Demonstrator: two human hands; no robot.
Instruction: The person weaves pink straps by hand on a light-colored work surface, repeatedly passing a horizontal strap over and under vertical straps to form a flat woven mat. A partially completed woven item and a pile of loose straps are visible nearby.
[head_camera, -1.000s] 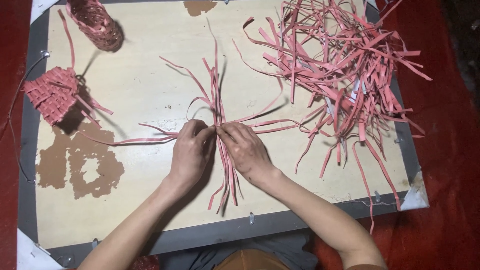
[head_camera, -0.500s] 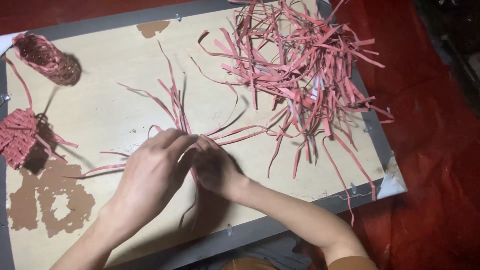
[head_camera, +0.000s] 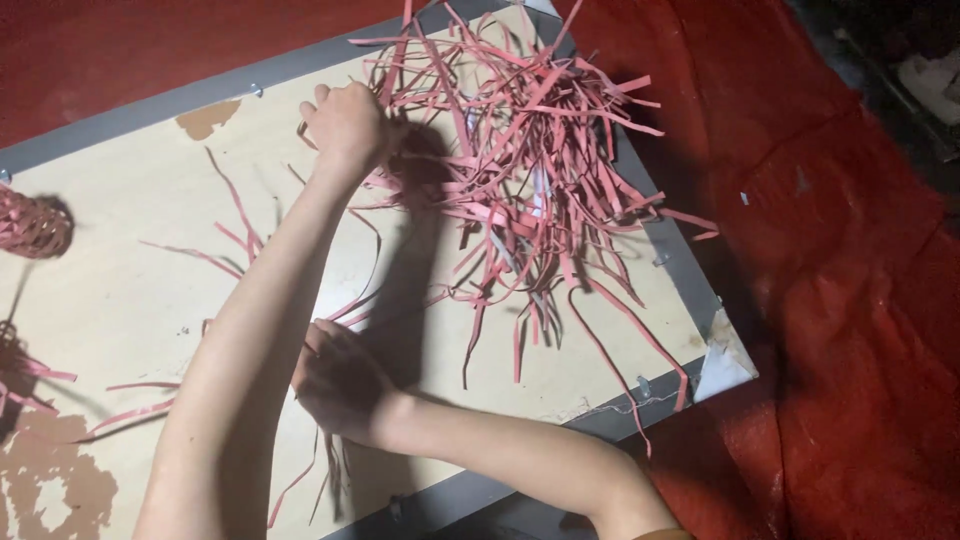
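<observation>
- Sitting at the far left edge, one small woven basket (head_camera: 30, 225); a second woven piece seen a second ago now out of view, only loose ends showing at the left edge.
- Lying spread on the bench (head_camera: 130, 290), the crossed strips (head_camera: 240, 240) of the started piece, about a dozen, too tangled for a firm count.
- Crossing over the other arm, left hand (head_camera: 345, 125) now well away from the started piece, up at the near edge of the pile (head_camera: 520, 170), fingers curled shut, seemingly on a strip there; grip itself hidden.
- Staying low, right hand (head_camera: 340, 385) pressed flat on the centre of the crossed strips, pinning them, partly hidden under the left forearm.
- Judging from that: fetching of one more strip while the start is kept in place.
- Heaped at the right, one pile, dozens of strips, uncountable.
- Beyond the bench, red sheet (head_camera: 850, 300).
</observation>
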